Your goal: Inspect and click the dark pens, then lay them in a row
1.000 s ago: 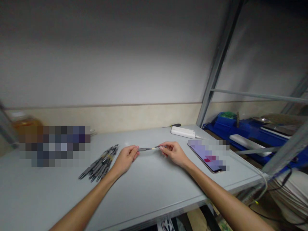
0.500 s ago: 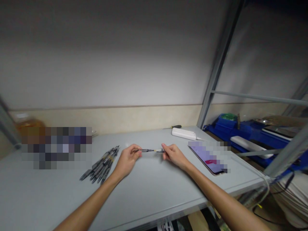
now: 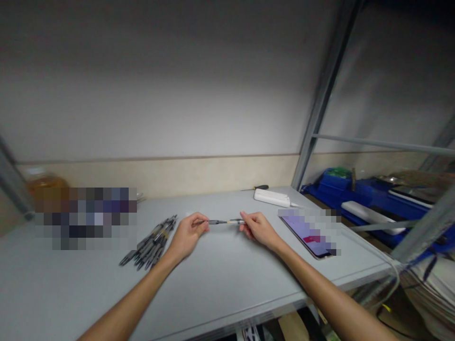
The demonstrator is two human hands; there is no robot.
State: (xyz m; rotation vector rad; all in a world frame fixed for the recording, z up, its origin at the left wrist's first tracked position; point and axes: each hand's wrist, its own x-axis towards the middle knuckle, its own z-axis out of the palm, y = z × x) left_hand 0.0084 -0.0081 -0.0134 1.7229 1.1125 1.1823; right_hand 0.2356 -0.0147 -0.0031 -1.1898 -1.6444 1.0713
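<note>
A slim dark pen [image 3: 222, 222] is stretched level between my two hands, just above the grey tabletop [image 3: 220, 284]. My left hand [image 3: 192, 232] pinches its dark grip end. At the other end, my right hand [image 3: 256, 228] has thumb and fingers closed on the clear and silvery part. A small yellowish band shows near the pen's middle. Left of my left wrist lies a fanned pile of similar grey-black pens [image 3: 151, 244], partly covered by my forearm.
A phone [image 3: 305, 237] lies right of my right hand, partly pixelated. Behind it are a white power strip [image 3: 272, 197] with a cable and a screwdriver [image 3: 261, 187]. A bottle of amber liquid [image 3: 46, 182] stands far left beside a pixelated patch. A metal post [image 3: 322, 94] rises at right.
My right hand's grip on the pen has shifted slightly, and more of its clip-like dark part shows beside the fingers. The left hand holds nearly the same position.
</note>
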